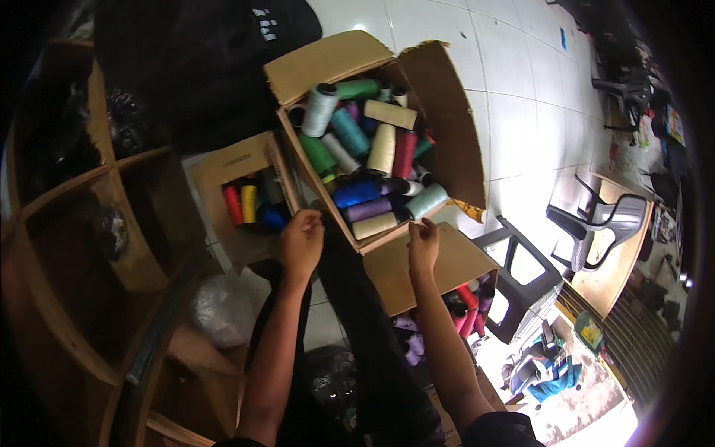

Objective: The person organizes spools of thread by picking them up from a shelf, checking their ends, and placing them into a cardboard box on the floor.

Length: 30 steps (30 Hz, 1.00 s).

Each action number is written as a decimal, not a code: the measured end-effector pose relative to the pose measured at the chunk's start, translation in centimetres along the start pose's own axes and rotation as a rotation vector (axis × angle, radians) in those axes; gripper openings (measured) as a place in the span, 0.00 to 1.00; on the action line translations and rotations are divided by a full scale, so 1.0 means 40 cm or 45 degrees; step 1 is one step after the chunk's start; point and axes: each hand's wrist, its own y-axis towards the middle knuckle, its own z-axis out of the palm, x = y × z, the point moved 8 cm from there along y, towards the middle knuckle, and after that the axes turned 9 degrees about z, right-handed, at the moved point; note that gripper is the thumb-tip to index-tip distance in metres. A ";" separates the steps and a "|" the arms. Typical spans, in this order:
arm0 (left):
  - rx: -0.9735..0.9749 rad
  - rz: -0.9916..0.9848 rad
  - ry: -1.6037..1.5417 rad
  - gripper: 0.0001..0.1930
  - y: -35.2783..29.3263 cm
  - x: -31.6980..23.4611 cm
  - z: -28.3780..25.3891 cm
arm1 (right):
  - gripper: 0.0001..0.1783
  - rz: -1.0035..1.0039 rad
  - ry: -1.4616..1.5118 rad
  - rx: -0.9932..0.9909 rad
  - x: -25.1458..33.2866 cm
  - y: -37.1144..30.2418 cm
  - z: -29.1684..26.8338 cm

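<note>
An open cardboard box (447, 134) in front of me is heaped with thread cones: a pale blue cone (320, 110), a cream cone (383, 149), a dark red cone (404, 154), greens, blues and purples. My left hand (302, 240) is just off the box's near left side, its fingertips pinched together. By the near right corner, close to a pale green cone (426, 202), my right hand (424, 246) also has its fingers drawn together. Whatever either pinch holds, if anything, is too small to make out.
A smaller carton (227, 164) with red, yellow and blue cones stands at the left. Below the right flap, another box holds red and purple cones (468, 309). Wooden shelving (134, 257) lines the left; a dark plastic stool (514, 279) and chair (599, 231) stand right.
</note>
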 end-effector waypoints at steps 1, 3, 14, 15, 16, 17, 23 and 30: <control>0.039 0.056 0.033 0.08 0.013 -0.028 0.042 | 0.27 0.011 0.008 -0.014 0.014 0.019 -0.015; 0.088 0.419 0.338 0.09 0.039 -0.098 0.134 | 0.33 0.161 0.186 0.176 0.035 0.058 -0.005; 0.578 0.995 1.208 0.06 0.065 -0.164 0.530 | 0.42 0.392 -0.171 -0.030 -0.024 0.161 0.001; 0.565 1.018 1.262 0.06 0.071 -0.142 0.534 | 0.41 0.398 -0.101 0.028 -0.024 0.143 -0.007; 0.547 1.036 1.321 0.06 0.078 -0.118 0.530 | 0.35 0.456 0.033 0.239 -0.042 0.116 0.004; 0.527 1.051 1.381 0.05 0.084 -0.094 0.525 | 0.33 0.464 0.203 0.364 -0.050 0.086 -0.001; 0.556 1.092 1.251 0.06 0.057 -0.120 0.474 | 0.26 0.533 0.603 0.666 -0.088 -0.035 -0.038; 0.171 0.602 0.607 0.21 -0.025 -0.147 0.141 | 0.25 0.469 0.720 0.841 -0.002 -0.150 0.082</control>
